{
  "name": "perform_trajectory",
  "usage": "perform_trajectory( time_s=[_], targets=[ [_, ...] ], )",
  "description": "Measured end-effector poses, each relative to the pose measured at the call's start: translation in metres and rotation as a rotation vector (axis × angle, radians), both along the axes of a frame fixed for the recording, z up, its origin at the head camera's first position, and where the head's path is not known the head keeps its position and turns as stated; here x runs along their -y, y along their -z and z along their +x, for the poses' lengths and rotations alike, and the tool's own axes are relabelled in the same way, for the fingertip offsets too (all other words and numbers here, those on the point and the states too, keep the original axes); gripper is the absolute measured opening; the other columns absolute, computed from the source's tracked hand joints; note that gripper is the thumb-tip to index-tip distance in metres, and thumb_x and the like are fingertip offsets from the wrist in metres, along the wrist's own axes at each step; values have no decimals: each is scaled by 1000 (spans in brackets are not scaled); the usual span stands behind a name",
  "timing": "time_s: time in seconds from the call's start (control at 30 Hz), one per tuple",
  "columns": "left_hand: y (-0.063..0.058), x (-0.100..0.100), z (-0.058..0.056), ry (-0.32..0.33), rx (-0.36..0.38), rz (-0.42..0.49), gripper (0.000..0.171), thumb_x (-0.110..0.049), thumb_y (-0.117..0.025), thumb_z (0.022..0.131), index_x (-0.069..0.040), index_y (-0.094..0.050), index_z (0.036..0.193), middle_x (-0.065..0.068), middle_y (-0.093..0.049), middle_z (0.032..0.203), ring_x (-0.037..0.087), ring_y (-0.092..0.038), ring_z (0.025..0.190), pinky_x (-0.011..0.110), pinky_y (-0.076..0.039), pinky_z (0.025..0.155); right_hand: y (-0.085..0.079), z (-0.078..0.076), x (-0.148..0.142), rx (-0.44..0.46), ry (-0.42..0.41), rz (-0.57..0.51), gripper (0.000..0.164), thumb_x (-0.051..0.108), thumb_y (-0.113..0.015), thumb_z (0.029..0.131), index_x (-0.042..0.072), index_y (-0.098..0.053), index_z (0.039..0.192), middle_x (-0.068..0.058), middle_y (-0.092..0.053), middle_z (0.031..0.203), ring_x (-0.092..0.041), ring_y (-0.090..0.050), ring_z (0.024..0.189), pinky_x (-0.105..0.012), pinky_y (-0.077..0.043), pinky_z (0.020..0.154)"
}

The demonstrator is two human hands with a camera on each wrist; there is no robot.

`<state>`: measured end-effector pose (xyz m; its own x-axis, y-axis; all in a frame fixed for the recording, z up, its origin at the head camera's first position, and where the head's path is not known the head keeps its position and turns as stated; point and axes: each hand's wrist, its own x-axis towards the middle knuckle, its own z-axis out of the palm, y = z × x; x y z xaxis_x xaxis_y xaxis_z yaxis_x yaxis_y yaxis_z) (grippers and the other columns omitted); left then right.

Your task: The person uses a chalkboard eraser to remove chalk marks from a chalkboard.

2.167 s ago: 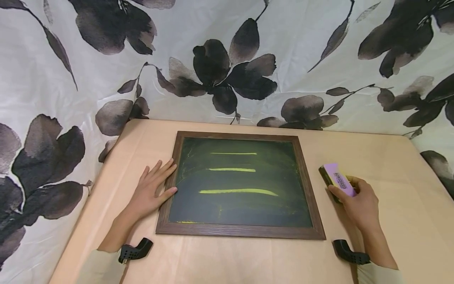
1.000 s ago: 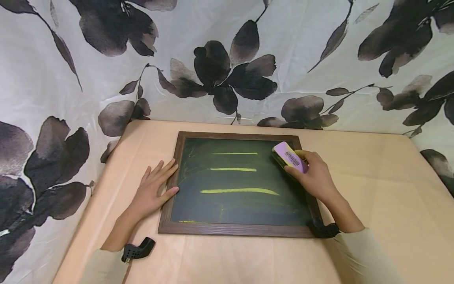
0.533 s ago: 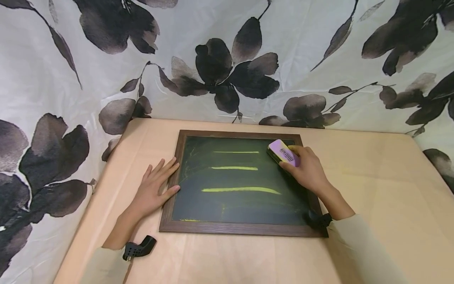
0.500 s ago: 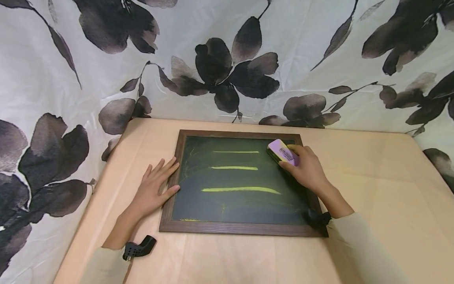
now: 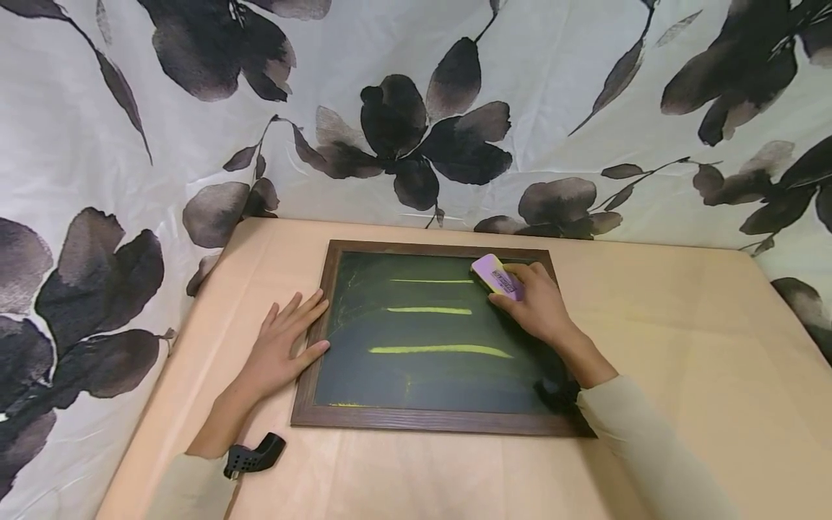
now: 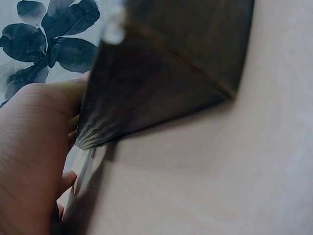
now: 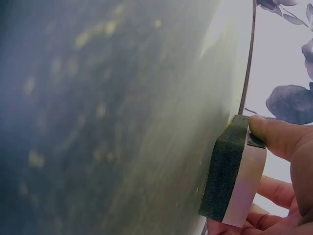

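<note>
A chalkboard [image 5: 416,383] in a brown wooden frame lies on the table, with three yellow chalk lines [image 5: 442,349] across it. My right hand [image 5: 542,307] grips a purple chalkboard eraser [image 5: 497,276] between thumb and fingers, over the board's upper right at the right end of the top line. Up close in the right wrist view, the eraser's dark felt side [image 7: 225,171] faces the board surface. My left hand [image 5: 279,354] lies with fingers spread, its fingertips and thumb on the left side of the frame. In the left wrist view the frame's edge [image 6: 146,93] shows beside that hand.
The pale wooden table [image 5: 682,347] extends to both sides of the board. Behind and to the left hangs a white curtain [image 5: 312,43] with dark flowers. A black wrist device [image 5: 255,455] sits at the left wrist. Yellow chalk dust marks the board's lower left.
My right hand has carried the eraser from above the table on the right onto the board, then farther left to the top line's end. The left hand stays on the frame.
</note>
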<state>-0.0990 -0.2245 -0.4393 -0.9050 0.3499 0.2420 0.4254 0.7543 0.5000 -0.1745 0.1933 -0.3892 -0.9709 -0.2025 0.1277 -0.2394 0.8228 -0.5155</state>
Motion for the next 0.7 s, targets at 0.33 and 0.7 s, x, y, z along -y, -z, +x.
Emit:
perform_trajectory(
  time_s=[0.33, 0.7],
  targets=[
    [0, 2, 1, 2, -7, -3, 65, -42, -59, 93, -15, -39, 148, 6, -29, 155, 37, -19, 142, 61, -3, 110, -2, -2, 14, 4, -2, 0, 59, 23, -77, 81, -6, -55, 128, -20, -51, 103, -29, -47, 81, -37, -38, 65],
    [0, 0, 0, 7, -6, 4, 64, -42, -59, 93, -16, -39, 148, 6, -29, 154, 37, -19, 142, 60, -3, 110, -5, -8, 36, 38, -40, 1, 59, 23, -77, 81, -5, -55, 129, -20, -51, 103, -28, -48, 80, -38, -41, 66]
  ],
)
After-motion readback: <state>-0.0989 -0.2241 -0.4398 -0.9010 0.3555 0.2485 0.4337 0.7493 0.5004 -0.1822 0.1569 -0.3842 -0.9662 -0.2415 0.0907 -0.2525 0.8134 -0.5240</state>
